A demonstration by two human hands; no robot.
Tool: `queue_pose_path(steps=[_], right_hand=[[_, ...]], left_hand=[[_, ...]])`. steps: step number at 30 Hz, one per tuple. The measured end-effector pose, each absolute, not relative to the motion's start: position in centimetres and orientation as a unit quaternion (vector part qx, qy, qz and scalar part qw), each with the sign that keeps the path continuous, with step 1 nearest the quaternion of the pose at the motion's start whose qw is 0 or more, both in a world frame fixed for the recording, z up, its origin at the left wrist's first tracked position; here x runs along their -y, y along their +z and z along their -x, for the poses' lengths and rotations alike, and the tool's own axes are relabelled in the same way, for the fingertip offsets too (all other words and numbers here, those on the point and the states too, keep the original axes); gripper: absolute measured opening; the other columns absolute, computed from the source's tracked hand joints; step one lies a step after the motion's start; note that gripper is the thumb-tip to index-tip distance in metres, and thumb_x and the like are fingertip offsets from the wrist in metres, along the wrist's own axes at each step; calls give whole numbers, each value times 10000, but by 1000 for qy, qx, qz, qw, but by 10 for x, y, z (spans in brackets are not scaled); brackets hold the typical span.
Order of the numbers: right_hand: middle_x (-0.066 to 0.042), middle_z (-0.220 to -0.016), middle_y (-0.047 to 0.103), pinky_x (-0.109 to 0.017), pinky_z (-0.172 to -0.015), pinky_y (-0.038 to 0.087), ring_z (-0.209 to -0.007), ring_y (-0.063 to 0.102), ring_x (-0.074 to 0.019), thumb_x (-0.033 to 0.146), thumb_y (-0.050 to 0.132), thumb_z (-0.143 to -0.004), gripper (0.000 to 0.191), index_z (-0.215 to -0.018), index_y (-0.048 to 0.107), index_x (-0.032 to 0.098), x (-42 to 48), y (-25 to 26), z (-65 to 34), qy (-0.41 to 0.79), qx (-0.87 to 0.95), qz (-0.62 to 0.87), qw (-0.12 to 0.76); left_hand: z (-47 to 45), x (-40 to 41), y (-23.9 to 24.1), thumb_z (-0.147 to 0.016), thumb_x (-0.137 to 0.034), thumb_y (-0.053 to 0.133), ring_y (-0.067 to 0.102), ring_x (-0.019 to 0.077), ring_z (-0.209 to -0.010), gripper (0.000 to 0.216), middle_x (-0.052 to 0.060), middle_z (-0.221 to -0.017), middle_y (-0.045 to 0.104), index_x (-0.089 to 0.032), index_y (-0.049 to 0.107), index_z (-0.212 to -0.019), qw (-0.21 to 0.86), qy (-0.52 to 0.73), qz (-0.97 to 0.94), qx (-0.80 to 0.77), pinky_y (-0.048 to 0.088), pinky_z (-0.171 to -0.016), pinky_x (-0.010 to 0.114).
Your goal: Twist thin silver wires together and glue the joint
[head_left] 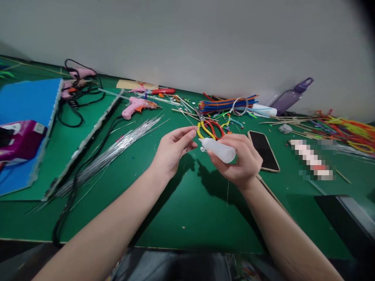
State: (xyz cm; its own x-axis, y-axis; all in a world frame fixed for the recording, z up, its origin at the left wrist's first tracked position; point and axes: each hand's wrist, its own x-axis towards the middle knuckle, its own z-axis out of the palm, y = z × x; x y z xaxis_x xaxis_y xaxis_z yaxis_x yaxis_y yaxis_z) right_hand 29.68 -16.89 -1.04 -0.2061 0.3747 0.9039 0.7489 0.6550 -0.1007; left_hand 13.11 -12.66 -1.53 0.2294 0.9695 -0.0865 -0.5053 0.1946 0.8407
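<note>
My right hand (241, 158) is wrapped round a small white squeeze bottle (221, 150), tilted so its narrow nozzle points left. The nozzle tip is close to the fingertips of my left hand (175, 148), which are pinched together. A thin wire (187, 118) runs up and to the left from that pinch; its lower end is hidden by the fingers. Just beyond both hands lie pliers with yellow and red handles (201, 130) on the green table (187, 218).
Left are a bundle of silvery wires (117, 148), a pink glue gun (137, 106) with a black cord and a blue board (26, 101). Pipe cleaners (222, 104) lie at the back. Right are a phone (263, 150), thin sticks (293, 123) and a purple bottle (288, 99).
</note>
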Motion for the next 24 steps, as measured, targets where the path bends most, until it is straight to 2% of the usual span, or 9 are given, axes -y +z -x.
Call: queue_pose_path(steps=[2,5,10,13,16,24], right_hand=[[-37,-843,659,-344,-674,565,-764,644,-189,226,738,-703,293,-954,585,225,168,-11,-297,-185,744,379,518],[-34,-815,618,-380,-691,547,-783,626,-206,261,697,-733,230,-926,574,230,167,-10,-298,-165,687,408,579],[-54,-858,615,-358,-675,542,-776,625,-192,355,670,-789,198,-912,600,216,161,-10,-299,-28,560,484,672],[-29,-797,636,-327,-631,552,-720,628,-168,381,709,-757,204,-844,629,215,156,-14,-299,112,521,492,688],[-18,-820,660,-333,-637,568,-744,647,-171,400,722,-741,231,-862,645,218,150,-17,-303,232,478,477,699],[-22,-858,694,-348,-734,556,-768,670,-163,423,729,-729,265,-869,660,209,144,-12,-315,392,417,455,682]], left_hand=[[-131,126,-16,-664,-266,801,584,52,-584,236,-5,-839,682,-180,726,-870,694,533,-354,-331,487,-650,219],[-130,126,-16,-686,-274,785,576,52,-582,229,-18,-785,653,-180,719,-883,692,536,-352,-332,486,-656,219],[-129,125,-16,-710,-269,761,562,49,-583,212,-14,-791,633,-166,702,-885,696,529,-359,-327,481,-647,216],[-129,125,-17,-711,-272,761,558,48,-579,209,-19,-784,624,-167,695,-880,716,509,-352,-323,479,-640,214],[-130,126,-16,-716,-274,759,558,49,-572,199,-26,-756,613,-165,699,-873,731,491,-358,-312,480,-643,215],[-129,128,-14,-714,-254,755,584,69,-605,154,-19,-751,619,-162,703,-827,718,483,-390,-316,461,-637,220]])
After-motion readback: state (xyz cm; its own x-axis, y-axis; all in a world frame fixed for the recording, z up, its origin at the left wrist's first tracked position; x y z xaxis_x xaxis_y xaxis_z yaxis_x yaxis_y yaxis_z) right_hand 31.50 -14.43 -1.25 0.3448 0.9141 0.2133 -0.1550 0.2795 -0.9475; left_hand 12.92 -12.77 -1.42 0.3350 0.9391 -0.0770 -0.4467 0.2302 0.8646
